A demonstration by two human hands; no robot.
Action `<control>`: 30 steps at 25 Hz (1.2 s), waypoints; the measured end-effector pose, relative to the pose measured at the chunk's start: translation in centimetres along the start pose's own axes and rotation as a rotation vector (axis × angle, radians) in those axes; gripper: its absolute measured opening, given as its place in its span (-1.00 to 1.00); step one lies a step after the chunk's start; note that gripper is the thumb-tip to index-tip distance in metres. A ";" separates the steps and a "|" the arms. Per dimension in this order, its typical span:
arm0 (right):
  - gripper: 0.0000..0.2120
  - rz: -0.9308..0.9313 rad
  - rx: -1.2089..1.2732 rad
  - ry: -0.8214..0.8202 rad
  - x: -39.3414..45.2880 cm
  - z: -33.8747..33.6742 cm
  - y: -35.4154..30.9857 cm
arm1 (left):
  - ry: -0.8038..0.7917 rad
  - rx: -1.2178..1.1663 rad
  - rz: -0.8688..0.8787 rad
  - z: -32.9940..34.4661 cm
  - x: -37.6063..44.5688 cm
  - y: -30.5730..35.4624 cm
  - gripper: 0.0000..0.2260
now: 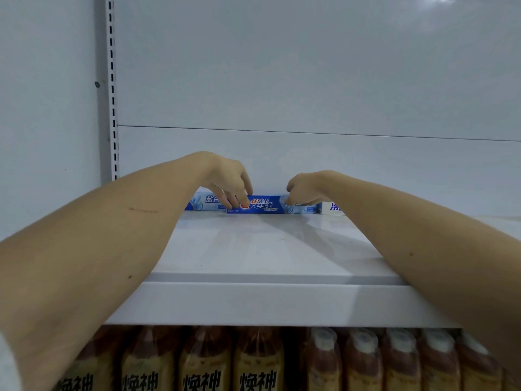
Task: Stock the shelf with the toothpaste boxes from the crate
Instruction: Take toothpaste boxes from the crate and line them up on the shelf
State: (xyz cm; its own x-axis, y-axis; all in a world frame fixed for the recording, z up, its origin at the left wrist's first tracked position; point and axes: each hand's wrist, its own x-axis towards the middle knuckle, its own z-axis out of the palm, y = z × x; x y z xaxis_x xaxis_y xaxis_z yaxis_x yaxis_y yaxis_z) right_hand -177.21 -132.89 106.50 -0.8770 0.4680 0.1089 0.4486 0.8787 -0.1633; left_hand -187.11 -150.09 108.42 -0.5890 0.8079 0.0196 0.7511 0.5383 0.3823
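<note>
Head view: the left hand [228,179] is pressing curled fingertips down on the front face of a blue toothpaste box [267,205], and the right hand [303,187] is pinching that box near its right end. The box is lying on its long side at the back of the white shelf [267,249], its long axis running left to right, printed face toward the camera. A second toothpaste box [201,203] is sitting just left of it, a white box [334,208] just right. Below the shelf, bottles [259,359] are standing in a row.
</note>
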 end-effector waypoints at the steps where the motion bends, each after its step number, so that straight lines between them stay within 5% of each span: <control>1: -0.55 0.007 0.007 -0.011 -0.2 -0.1 -0.1 | -0.017 -0.030 0.017 0.1 -0.2 0.3 -0.60; 8: -0.58 0.014 0.015 -0.021 -2.0 -0.8 0.0 | 0.243 0.035 0.117 -1.8 -0.8 0.9 -0.78; 13: -0.64 0.043 0.009 0.231 -4.0 -3.8 -0.5 | 0.420 -0.059 0.170 -3.6 -0.5 0.7 -0.66; 20: -0.38 0.091 0.679 0.358 -7.6 -4.5 0.8 | 0.381 -0.313 0.062 -3.8 -3.8 3.7 -0.15; 30: -0.27 0.048 0.997 0.354 -20.7 -5.7 2.1 | 0.442 -0.611 0.069 2.9 -15.7 12.9 -0.29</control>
State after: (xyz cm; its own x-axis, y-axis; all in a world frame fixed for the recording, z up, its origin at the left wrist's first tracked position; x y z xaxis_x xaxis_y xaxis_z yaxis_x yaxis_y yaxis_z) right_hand -157.13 -140.16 109.51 -0.6896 0.6422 0.3346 -0.0034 0.4592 -0.8883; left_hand -167.37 -155.13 110.34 -0.7082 0.5944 0.3811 0.5673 0.1576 0.8083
